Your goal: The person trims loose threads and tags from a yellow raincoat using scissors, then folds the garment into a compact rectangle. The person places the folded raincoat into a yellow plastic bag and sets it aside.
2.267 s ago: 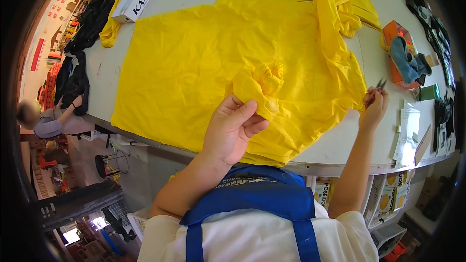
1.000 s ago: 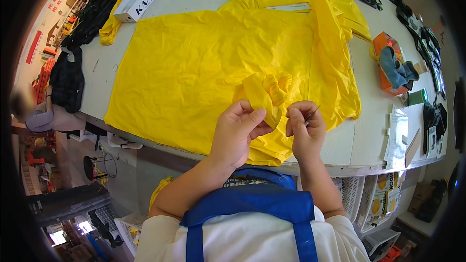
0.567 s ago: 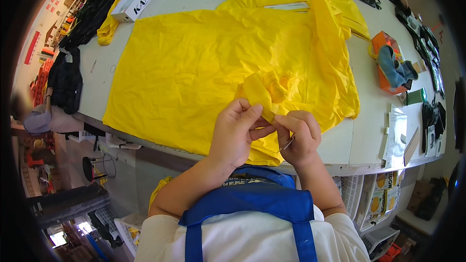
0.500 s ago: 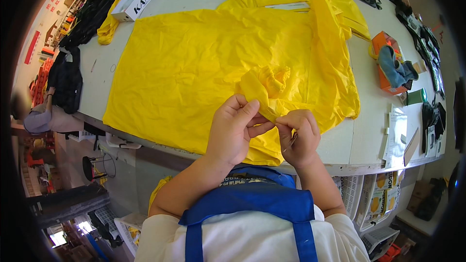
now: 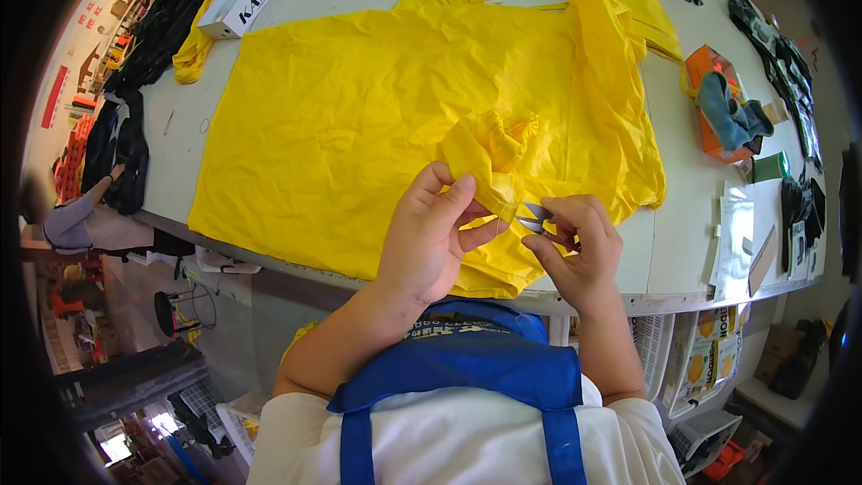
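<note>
A large yellow garment [image 5: 359, 117] lies spread over the white table. My left hand [image 5: 426, 238] pinches a gathered, elastic-looking end of it [image 5: 476, 157], lifted a little above the rest. In my right hand [image 5: 582, 247] is a pair of small metal thread snips [image 5: 536, 218], with the blades apart and pointing left at the held cloth edge. A thin loose thread seems to hang by that edge, close to the blade tips. My right palm hides the handles of the snips.
A white box [image 5: 244, 2] stands at the far left beside dark folded garments [image 5: 171, 27]. To the right, an orange box [image 5: 709, 108] holds a blue-grey cloth [image 5: 732, 117], with a green roll [image 5: 770, 167] nearby. At the left edge another person [image 5: 90, 216] handles a black garment.
My right hand has moved slightly away to the right and down from the cloth edge. The snips, earlier tucked in the palm, now point out with blades apart. My left hand keeps its pinch.
</note>
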`<state>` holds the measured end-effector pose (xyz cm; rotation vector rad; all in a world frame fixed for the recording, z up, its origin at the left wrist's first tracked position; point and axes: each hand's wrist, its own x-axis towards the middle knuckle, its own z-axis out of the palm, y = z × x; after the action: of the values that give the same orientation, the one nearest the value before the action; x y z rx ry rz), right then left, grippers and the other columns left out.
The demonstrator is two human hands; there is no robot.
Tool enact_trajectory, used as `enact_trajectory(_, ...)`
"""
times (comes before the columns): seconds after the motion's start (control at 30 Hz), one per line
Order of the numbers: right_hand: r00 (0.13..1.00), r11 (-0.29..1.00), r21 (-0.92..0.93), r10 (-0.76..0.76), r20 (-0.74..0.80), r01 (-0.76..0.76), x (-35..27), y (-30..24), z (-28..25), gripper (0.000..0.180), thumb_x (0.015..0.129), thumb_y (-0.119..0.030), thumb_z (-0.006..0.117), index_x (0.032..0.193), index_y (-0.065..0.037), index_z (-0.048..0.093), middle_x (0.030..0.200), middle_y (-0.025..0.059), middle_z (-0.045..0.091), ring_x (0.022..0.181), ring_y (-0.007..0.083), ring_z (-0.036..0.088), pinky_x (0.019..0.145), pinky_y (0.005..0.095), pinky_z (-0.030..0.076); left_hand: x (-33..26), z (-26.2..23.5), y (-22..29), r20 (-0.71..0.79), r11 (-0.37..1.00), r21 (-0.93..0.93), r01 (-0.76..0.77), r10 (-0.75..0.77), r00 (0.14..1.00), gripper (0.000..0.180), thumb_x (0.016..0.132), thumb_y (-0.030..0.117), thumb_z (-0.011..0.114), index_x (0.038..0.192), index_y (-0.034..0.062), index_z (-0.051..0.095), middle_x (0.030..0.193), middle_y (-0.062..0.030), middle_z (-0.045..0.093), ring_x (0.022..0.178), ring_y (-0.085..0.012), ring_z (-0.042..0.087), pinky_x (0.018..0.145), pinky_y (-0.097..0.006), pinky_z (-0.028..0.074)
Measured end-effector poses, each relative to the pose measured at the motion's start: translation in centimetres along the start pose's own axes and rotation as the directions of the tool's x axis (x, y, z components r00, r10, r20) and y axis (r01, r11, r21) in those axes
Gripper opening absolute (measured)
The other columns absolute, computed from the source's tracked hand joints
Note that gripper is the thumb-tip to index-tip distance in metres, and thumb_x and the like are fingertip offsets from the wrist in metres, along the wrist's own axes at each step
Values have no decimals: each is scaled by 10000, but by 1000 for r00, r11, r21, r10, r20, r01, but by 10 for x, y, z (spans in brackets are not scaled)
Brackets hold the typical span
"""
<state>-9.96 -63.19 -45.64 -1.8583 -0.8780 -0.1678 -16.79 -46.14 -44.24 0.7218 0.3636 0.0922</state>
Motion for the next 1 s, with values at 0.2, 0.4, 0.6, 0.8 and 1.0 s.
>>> enact_trajectory(0.2,972,966,-118,-234,-35,229,10,5,1,300,659,-20,790,936,-48,679,797,85,613,696,174,599,541,299,477,-1,8,1,-22,1000,-8,30,-31,999,60,959,151,510,984,95,509,974,-69,642,894,-162,651,776,-311,576)
enact_trajectory(0.4,871,910,325,363,-332,-256,-16,68,-17,190,813,62,628,985,-20,637,885,39,615,743,101,552,689,218,469,-6,-2,3,-39,1000,-20,-4,3,999,152,968,202,495,1064,88,524,1036,-59,622,918,-134,629,779,-280,556)
enact_trajectory(0.6,481,445,-248,550,-682,-860,-148,274,-126,373,852,-234,677,1151,-34,579,1012,114,598,882,216,580,789,302,481,-15,-34,25,-15,994,-100,-46,44,999,463,924,333,573,1224,-5,474,1205,-110,578,1147,-221,543,984,-350,426)
enact_trajectory(0.8,796,838,-218,346,-497,-500,-86,197,-31,414,904,-285,599,1220,-30,521,1162,147,562,1065,261,529,900,364,429,-27,-58,25,160,959,-261,113,-72,984,627,811,154,713,1333,12,397,1294,-104,515,1204,-231,505,1024,-355,405)
enact_trajectory(1.0,665,-91,699,241,707,-709,-11,16,77,365,894,-266,616,1141,-1,571,1005,51,609,937,152,558,876,292,427,-43,-71,33,112,997,-4,71,-70,991,722,702,-53,730,1337,66,409,1245,-86,544,1147,-240,543,1000,-358,424)
